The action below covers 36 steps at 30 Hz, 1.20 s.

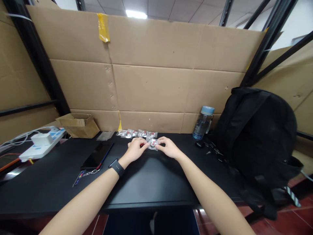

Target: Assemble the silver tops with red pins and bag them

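Note:
Between my two hands is a small round item in a clear plastic packet (153, 143), silvery with a red mark. My left hand (136, 148) pinches the packet's left edge, and a bit of something red shows by its fingers. On the packet's right edge, my right hand (168, 147) closes thumb and fingers. Just behind the hands lies a row of several similar clear packets (129, 133) with silvery round items inside. What exactly the items are is too small to tell.
Left on the black table (151, 182) lie a phone (96, 156) with a keychain, a small clear bag (105, 135), an open cardboard box (79, 125) and a power strip (42, 145). Right stand a water bottle (203, 122), keys (215, 149) and a black backpack (259, 137). Cardboard walls enclose the back.

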Tool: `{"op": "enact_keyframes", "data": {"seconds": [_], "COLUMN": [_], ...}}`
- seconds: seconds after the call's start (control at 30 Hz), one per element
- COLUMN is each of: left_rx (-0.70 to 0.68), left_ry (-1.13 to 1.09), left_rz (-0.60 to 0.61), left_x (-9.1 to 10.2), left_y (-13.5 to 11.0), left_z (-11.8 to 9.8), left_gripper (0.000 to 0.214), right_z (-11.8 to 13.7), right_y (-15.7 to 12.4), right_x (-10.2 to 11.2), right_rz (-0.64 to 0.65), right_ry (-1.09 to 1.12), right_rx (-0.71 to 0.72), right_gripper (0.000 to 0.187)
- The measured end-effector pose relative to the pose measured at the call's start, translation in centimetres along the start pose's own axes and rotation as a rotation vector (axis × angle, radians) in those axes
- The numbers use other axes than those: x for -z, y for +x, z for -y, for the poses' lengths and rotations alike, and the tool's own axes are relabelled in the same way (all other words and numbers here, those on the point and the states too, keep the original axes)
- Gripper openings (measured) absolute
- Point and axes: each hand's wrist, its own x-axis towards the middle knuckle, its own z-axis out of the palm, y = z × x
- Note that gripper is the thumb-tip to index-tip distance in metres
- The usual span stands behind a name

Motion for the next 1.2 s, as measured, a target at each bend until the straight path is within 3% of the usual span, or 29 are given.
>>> {"op": "enact_keyframes", "data": {"seconds": [0.23, 0.57, 0.73, 0.83, 1.0, 1.2], "left_rx": [0.025, 0.081, 0.13, 0.251, 0.344, 0.274], "left_ry": [0.037, 0.066, 0.246, 0.338, 0.405, 0.657], "left_rz": [0.041, -0.018, -0.19, -0.271, -0.183, -0.177], "left_x": [0.1, 0.2, 2.6, 3.9, 3.8, 2.8], "left_y": [-0.2, 0.1, 1.6, 3.1, 4.9, 4.2], "left_z": [-0.5, 0.3, 3.3, 6.0, 9.1, 9.0], "left_gripper": [0.033, 0.023, 0.023, 0.024, 0.025, 0.034], "right_z": [-0.8, 0.1, 0.9, 1.0, 1.3, 1.2], "right_y": [0.3, 0.0, -0.1, -0.2, -0.4, -0.6], "right_x": [-0.3, -0.1, 0.9, 1.3, 1.5, 1.6], "right_rz": [-0.102, -0.094, -0.12, -0.127, -0.075, -0.034], "right_ry": [0.044, -0.122, -0.229, -0.275, -0.315, -0.352], "right_rx": [-0.081, -0.201, -0.288, -0.313, -0.289, -0.248], "right_gripper": [0.016, 0.013, 0.01, 0.009, 0.011, 0.014]}}
